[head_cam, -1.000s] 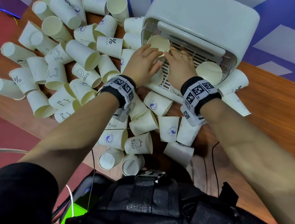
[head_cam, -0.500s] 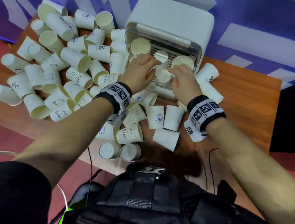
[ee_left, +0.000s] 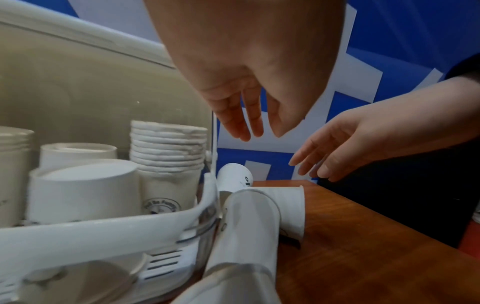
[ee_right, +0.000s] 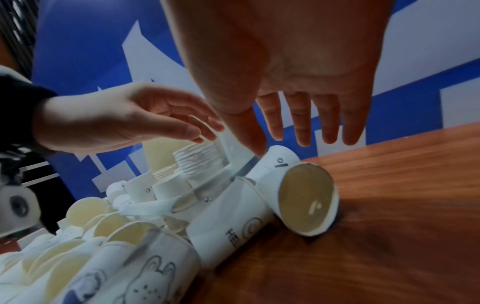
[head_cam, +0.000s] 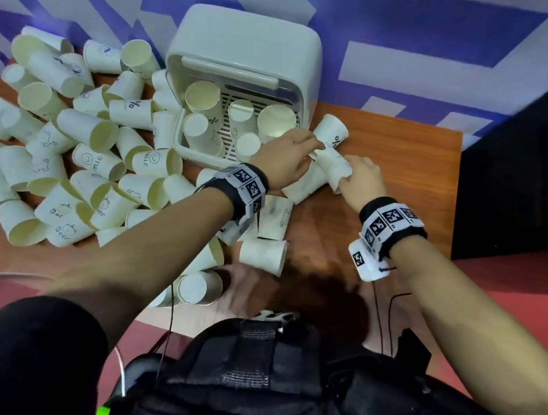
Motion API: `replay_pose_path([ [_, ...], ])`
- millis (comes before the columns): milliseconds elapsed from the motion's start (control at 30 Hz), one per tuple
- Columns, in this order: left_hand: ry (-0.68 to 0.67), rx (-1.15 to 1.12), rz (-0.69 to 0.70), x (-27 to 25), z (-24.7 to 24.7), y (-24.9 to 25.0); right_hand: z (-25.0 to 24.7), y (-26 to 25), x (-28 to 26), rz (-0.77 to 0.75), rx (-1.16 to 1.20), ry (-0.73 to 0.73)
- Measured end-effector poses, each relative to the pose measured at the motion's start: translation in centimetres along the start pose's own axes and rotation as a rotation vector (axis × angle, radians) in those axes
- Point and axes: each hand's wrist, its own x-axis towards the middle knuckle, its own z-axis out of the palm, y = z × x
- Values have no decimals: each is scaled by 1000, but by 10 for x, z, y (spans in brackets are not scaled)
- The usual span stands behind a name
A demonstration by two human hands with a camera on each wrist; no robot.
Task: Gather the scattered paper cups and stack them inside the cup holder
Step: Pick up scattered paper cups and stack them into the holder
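Note:
The white cup holder (head_cam: 243,48) stands at the table's back, with upright cup stacks (ee_left: 168,148) and single cups in its tray (ee_left: 103,232). Right of it lie three paper cups on their sides: a "%" cup (head_cam: 335,133), a middle cup (head_cam: 334,166) and a "HELLO" cup (ee_right: 233,216). My left hand (head_cam: 293,151) and right hand (head_cam: 352,175) hover over these cups from either side. In both wrist views the fingers are spread and straight, holding nothing. My right thumb tip (ee_right: 258,152) is very near the cup with its mouth toward me (ee_right: 306,197).
Several dozen white paper cups (head_cam: 65,154) lie scattered over the table's left half and front (head_cam: 263,252). Bare wooden tabletop (head_cam: 409,162) stretches to the right. A black object (head_cam: 529,169) stands beyond the right edge. Cables hang at the front edge.
Both hands have left the holder's tray and moved right, over the cups lying beside the holder. The head view has pulled back.

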Motion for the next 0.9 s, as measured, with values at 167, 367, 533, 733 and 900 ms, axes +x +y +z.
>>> replay_pose_path([
  [167, -209, 51, -17, 31, 26, 9, 2, 27, 15, 89, 4, -59],
  [367, -355, 112, -74, 54, 56, 11, 9, 45, 26, 125, 113, -97],
  [533, -378, 167, -95, 65, 63, 11, 13, 49, 29, 89, 180, -106],
  [733, -391, 154, -172, 67, 67, 9, 14, 48, 29, 132, 208, -47],
  [900, -351, 57, -225, 60, 68, 6, 14, 50, 21, 143, 289, -56],
])
